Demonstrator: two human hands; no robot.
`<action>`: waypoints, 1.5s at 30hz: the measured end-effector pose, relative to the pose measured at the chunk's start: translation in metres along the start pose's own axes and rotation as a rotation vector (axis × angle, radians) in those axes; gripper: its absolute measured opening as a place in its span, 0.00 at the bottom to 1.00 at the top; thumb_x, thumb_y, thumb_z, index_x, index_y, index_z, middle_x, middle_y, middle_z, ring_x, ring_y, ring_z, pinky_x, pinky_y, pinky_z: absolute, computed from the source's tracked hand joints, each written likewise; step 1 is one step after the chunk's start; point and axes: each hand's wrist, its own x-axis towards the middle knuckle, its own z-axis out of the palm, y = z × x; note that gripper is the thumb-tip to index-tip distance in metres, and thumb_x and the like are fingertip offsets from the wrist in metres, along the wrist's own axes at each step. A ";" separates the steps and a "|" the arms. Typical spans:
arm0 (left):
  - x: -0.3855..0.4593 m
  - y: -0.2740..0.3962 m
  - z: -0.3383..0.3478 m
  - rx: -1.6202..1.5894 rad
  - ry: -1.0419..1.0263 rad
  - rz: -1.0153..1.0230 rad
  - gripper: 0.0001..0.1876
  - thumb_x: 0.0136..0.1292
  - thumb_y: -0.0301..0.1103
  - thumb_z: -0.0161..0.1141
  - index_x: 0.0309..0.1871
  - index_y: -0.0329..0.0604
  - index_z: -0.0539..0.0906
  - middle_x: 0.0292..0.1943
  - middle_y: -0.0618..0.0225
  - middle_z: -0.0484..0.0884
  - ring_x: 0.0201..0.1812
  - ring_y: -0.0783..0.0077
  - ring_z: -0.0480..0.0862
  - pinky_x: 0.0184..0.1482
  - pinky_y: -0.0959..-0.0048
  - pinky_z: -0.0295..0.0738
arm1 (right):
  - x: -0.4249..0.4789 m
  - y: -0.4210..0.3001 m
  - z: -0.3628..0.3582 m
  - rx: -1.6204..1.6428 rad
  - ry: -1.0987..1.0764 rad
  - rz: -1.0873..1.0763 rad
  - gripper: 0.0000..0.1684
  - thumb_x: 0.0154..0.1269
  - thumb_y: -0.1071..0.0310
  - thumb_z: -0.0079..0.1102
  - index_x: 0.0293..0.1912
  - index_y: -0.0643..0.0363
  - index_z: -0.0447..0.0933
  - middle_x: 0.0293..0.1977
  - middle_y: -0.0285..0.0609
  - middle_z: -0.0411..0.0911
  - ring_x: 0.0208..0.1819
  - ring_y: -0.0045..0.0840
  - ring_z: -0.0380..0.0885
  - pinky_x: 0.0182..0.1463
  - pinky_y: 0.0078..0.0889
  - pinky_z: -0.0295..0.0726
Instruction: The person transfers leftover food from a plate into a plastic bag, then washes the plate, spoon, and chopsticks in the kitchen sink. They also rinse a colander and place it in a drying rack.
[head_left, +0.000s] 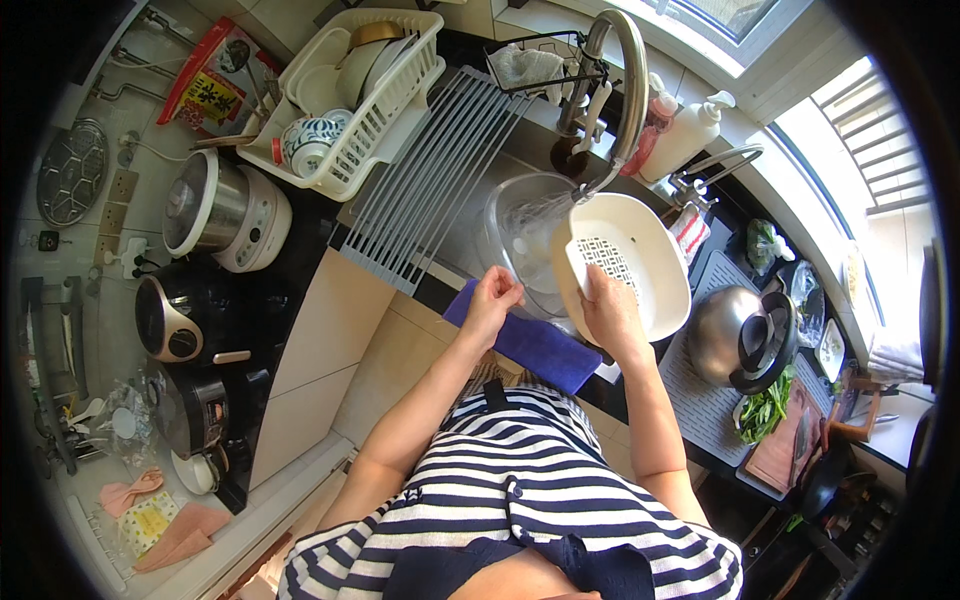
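My right hand (611, 315) grips the near rim of a cream plastic colander (657, 262), thumb over the edge. The colander is tilted over the right side of the sink (454, 217), and a small dark speck sits on its inner wall. Left of it is a clear bowl (501, 217), partly hidden by the colander. Water streams from the curved metal faucet (636, 82) into the bowl. My left hand (491, 304) is beside the bowl's near edge, fingers curled together with nothing visible in them. Below it, a purple cloth (536, 345) hangs over the counter's front edge.
A roll-up drying rack (427, 180) spans the sink's left part, beside a dish rack (386, 142) with bowls. Pump bottles (686, 139) stand behind the sink. At right are a metal kettle (720, 334), green leaves (765, 412) and a knife on a cutting board (787, 442).
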 end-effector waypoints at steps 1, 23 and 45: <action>-0.001 -0.001 0.000 0.006 -0.006 0.019 0.06 0.61 0.26 0.55 0.34 0.49 0.68 0.28 0.77 0.73 0.30 0.83 0.75 0.31 0.85 0.65 | 0.001 -0.004 0.000 -0.008 -0.053 -0.030 0.06 0.54 0.75 0.52 0.35 0.65 0.71 0.26 0.61 0.74 0.32 0.53 0.74 0.36 0.48 0.71; -0.019 0.029 0.001 -0.176 0.044 -0.085 0.05 0.62 0.25 0.52 0.41 0.41 0.71 0.35 0.70 0.77 0.35 0.83 0.77 0.32 0.85 0.70 | 0.013 -0.017 0.056 0.460 -0.365 -0.170 0.26 0.58 0.64 0.58 0.55 0.61 0.65 0.38 0.56 0.76 0.42 0.47 0.75 0.43 0.40 0.74; 0.029 0.147 0.018 0.660 0.360 0.512 0.09 0.51 0.27 0.64 0.24 0.38 0.73 0.16 0.80 0.67 0.20 0.89 0.63 0.22 0.86 0.57 | 0.239 0.201 0.073 0.350 0.335 -0.105 0.29 0.49 0.72 0.54 0.53 0.70 0.61 0.35 0.52 0.70 0.40 0.39 0.72 0.43 0.36 0.72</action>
